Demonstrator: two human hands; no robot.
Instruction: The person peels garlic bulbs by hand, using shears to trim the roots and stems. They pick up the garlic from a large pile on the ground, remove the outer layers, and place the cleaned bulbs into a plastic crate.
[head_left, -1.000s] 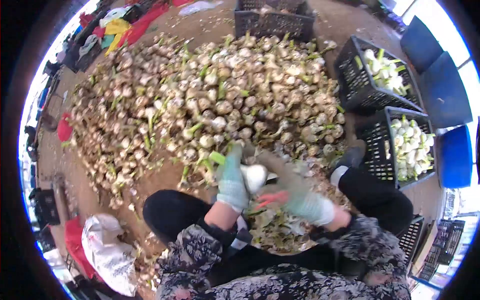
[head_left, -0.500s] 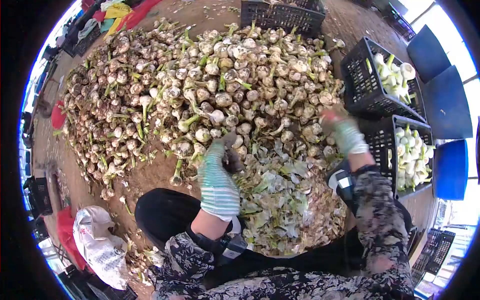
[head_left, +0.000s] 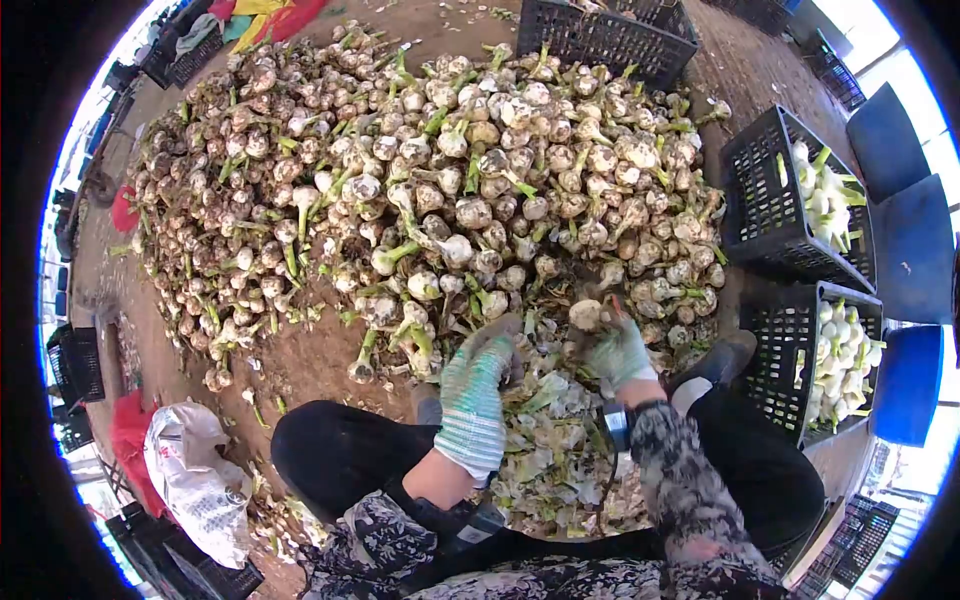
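Observation:
My left hand, in a striped white-and-green glove with dirty fingertips, is at the near edge of a large heap of garlic bulbs. Its fingers curl inward, and what they hold, if anything, is hidden. My right hand, gloved the same way, is closed around a soil-stained garlic bulb. A small red bit shows by its fingers; I cannot make out what it is. Below and between both hands lies a pile of peeled garlic skins and leaves.
Two black crates with cleaner white garlic stand at the right, beside blue panels. Another black crate sits behind the heap. A white sack lies at the lower left. My bent knees flank the skins.
My right hand has moved left and nearer from the heap's right side, and now holds a garlic bulb. My left hand has shifted slightly right and down. The view has turned a little.

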